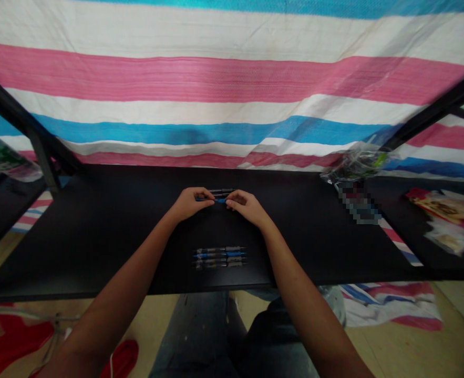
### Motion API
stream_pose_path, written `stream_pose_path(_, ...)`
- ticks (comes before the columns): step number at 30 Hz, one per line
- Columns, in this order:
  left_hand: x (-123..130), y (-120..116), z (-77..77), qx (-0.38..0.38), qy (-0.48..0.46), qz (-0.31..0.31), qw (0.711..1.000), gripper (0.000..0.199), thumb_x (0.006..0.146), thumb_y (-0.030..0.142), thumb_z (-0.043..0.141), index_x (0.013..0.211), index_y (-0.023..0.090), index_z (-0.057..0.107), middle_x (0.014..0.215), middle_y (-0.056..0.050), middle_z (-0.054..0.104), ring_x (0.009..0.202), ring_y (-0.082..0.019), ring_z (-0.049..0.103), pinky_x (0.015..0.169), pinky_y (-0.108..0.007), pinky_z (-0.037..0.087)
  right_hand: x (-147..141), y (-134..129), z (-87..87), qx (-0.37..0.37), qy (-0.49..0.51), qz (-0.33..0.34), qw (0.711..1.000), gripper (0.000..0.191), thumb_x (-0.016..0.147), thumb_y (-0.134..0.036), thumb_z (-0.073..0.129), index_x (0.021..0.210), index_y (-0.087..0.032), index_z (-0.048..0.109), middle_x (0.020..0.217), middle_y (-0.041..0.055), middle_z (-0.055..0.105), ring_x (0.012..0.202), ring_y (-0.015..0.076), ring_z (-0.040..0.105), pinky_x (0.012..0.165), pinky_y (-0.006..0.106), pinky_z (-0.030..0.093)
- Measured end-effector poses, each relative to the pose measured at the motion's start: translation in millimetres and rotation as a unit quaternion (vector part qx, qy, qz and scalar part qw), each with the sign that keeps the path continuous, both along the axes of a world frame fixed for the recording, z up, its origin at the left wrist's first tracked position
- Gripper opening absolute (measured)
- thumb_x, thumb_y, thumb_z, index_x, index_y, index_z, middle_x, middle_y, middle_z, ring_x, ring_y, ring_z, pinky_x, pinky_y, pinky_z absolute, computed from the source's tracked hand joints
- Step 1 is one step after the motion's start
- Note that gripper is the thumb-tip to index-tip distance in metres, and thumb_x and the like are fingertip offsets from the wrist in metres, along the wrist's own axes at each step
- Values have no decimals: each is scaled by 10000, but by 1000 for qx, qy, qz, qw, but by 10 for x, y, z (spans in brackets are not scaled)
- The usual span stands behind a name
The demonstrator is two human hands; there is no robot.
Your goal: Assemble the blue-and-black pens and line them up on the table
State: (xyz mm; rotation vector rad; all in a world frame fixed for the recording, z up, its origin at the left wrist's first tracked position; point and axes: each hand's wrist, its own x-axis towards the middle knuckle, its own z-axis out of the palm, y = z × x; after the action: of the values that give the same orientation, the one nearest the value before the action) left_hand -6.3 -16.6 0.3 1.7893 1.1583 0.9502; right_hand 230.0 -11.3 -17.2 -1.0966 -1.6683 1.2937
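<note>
Both of my hands meet over the middle of a black table (117, 236). Between them lies a blue pen (220, 200), level and running left to right. My left hand (194, 203) pinches its left end with thumb and fingertips. The other end sits in the closed fingertips of my right hand (248, 206). Just behind the fingers are dark pens (222, 191), partly hidden by my hands. Closer to me, several pens lie side by side in a row, among them another blue pen (216, 255) between dark ones.
A striped plastic sheet (200, 79) hangs along the table's back edge. At the right rear are a clear crumpled plastic bag (353, 163) and a blurred-out object (360, 203). Black frame bars (42, 152) rise at the sides. Packets (448, 207) lie on the surface farther right.
</note>
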Motion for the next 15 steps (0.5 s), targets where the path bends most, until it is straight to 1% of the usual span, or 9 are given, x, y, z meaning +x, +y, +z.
stream_pose_path(2,1,2,-5,1,3,1,1000,206,749,347,762,854,169,762,865,-60,761,825,-207,687,814,-327,518,2,-2,-4,0,-2,3,1000,358,737,-507,759,854,-180,672,740,29,690,679,165,625,649,293,496)
stream_pose_path(4,6,3,-19,1,5,-4,1000,209,761,356,753,855,170,763,868,-61,762,819,-204,685,787,-316,516,7,-5,3,12,-20,5,1000,339,777,-513,719,789,-177,675,724,34,686,664,163,612,650,297,490)
stream_pose_path(6,16,2,-34,-7,-5,-13,1000,226,760,377,755,847,168,761,858,-64,761,804,-200,683,756,-307,513,12,-6,15,26,-40,3,999,373,820,-540,666,733,-177,676,703,39,683,648,162,601,649,300,485)
stream_pose_path(8,29,-3,-39,-34,-35,-17,999,268,743,403,772,847,157,746,829,-68,758,756,-188,676,715,-295,510,17,-4,22,32,-50,-3,998,419,838,-571,638,708,-175,679,684,42,682,635,162,598,643,297,478)
stream_pose_path(10,41,-8,-27,-74,-84,-4,994,338,756,452,765,889,144,726,808,-74,754,671,-161,649,656,-278,496,21,3,17,32,-49,-16,998,458,838,-605,628,715,-168,687,670,44,682,624,163,598,628,292,469)
stream_pose_path(12,44,-13,-2,-116,-155,16,981,416,807,526,708,953,137,703,802,-83,751,610,-142,619,611,-269,476,24,15,0,35,-44,-33,998,491,836,-637,616,737,-163,695,662,45,681,615,163,596,615,289,463)
stream_pose_path(14,38,-15,27,-165,-242,17,956,490,854,601,620,995,136,685,791,-91,742,603,-147,616,605,-278,475,23,28,-20,33,-35,-48,998,513,837,-661,604,751,-164,698,655,44,676,611,162,595,613,289,465)
stream_pose_path(15,33,-16,41,-193,-283,6,939,520,868,628,577,1001,137,681,786,-96,736,613,-157,624,614,-289,481,20,32,-28,29,-29,-53,998,523,835,-672,599,750,-166,697,649,43,672,609,163,593,612,289,468)
